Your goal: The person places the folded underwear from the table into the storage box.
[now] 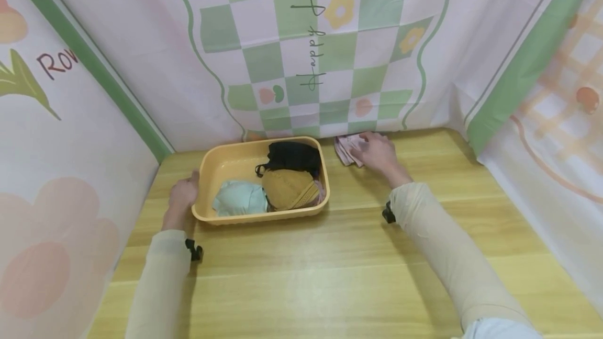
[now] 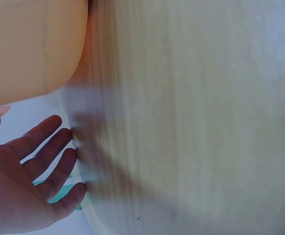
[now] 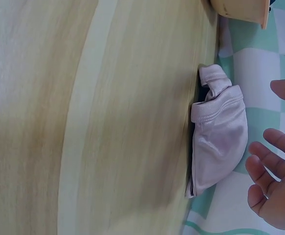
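Note:
A folded pale pink bra (image 1: 347, 148) lies on the table against the back wall, right of a yellow plastic basket (image 1: 259, 218). Close over it, my right hand (image 1: 378, 154) has its fingers loosely bent; in the right wrist view a gap shows between the fingertips (image 3: 255, 166) and the cloth. At the basket's left end is my left hand (image 1: 182, 192), the thumb by the rim and the other fingers spread and extended below. Inside the basket lie a black bra (image 1: 294, 156), a mustard bra (image 1: 286, 188) and a light blue one (image 1: 240, 198). Some pink cloth (image 1: 321, 192) peeks out beside the mustard bra.
The wooden table (image 1: 301, 276) extends toward me in front of the basket. Printed cloth walls (image 1: 301, 56) enclose it at the back, left and right. Within the basket, bare floor (image 1: 221, 171) shows at the upper left.

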The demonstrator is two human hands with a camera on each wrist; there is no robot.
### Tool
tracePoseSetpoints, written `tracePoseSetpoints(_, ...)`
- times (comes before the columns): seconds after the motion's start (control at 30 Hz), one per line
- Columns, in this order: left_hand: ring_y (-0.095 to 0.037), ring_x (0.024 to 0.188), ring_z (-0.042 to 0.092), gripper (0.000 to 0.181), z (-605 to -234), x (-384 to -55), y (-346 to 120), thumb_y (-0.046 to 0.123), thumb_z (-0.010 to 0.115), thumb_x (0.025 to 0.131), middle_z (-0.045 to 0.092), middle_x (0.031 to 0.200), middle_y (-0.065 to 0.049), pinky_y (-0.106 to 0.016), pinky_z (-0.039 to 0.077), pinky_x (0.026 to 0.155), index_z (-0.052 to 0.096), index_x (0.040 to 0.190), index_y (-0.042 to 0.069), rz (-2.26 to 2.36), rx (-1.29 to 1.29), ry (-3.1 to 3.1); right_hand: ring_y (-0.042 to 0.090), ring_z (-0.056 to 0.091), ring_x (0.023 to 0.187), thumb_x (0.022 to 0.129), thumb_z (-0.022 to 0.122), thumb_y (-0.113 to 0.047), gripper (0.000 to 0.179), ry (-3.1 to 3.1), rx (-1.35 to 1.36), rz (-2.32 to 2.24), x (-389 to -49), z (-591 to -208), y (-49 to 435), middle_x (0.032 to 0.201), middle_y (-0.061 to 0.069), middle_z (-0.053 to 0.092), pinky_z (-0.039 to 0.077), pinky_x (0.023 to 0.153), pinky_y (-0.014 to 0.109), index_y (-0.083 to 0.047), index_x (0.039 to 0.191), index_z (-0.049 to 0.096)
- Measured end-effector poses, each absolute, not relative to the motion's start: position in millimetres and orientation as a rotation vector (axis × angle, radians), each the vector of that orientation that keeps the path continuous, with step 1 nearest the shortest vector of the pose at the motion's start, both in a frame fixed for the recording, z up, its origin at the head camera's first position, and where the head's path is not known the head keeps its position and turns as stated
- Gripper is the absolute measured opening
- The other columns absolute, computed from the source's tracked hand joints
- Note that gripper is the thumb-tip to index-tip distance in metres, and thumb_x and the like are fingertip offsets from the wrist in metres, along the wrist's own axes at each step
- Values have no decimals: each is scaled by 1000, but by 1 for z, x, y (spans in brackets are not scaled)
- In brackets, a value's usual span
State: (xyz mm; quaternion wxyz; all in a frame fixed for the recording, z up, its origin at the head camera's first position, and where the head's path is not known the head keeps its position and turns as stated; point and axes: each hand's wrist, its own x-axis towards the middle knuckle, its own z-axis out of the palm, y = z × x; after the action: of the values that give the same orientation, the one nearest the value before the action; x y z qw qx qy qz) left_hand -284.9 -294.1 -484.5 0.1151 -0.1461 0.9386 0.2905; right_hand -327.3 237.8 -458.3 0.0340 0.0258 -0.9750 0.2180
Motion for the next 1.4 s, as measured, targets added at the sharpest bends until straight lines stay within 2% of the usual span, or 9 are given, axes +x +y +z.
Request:
tracePoseSetpoints(0.33,-52,144,29,93,-486,-284,-295,67,-2,98,30,157,-31,-60,23,122,34,153,2,878,-399,2769,51,44,131,94,61,-47,70,-3015,69,637,-334,-463,245,142,28,48,34,110,65,-1,144,44)
tracePoseSetpoints(0.57,-52,143,30,92,-485,-284,-295,67,-1,98,31,156,-32,-61,24,121,35,153,3,870,-417,2771,55,38,134,92,62,-50,74,-3011,75,628,-342,-468,250,153,29,36,32,109,70,-3,146,42)
tracePoseSetpoints(0.77,-52,144,30,93,-485,-284,-295,68,-2,97,31,157,-32,-61,23,121,36,153,3,869,-430,2764,56,37,133,90,65,-51,76,-3012,73,634,-344,-471,254,155,29,33,32,107,72,-6,147,42)
tracePoseSetpoints(1.03,-52,145,28,93,-486,-283,-295,69,-2,97,30,158,-30,-62,22,121,33,154,4,886,-436,2744,56,36,133,84,72,-48,91,-3042,42,643,-347,-476,256,154,31,30,32,107,71,-6,154,32)
tracePoseSetpoints(1.27,-52,145,28,94,-486,-283,-294,71,-1,96,29,158,-30,-62,23,121,33,154,5,893,-455,2734,56,30,136,79,78,-52,109,-3128,3,555,-355,-478,258,158,32,22,31,108,72,-6,158,18)
tracePoseSetpoints(1.4,-52,145,29,94,-485,-283,-294,71,-1,96,29,158,-30,-62,23,121,33,154,6,899,-451,2732,56,28,137,76,80,-51,113,-3154,-6,552,-359,-479,259,159,32,20,30,109,73,-6,158,17)
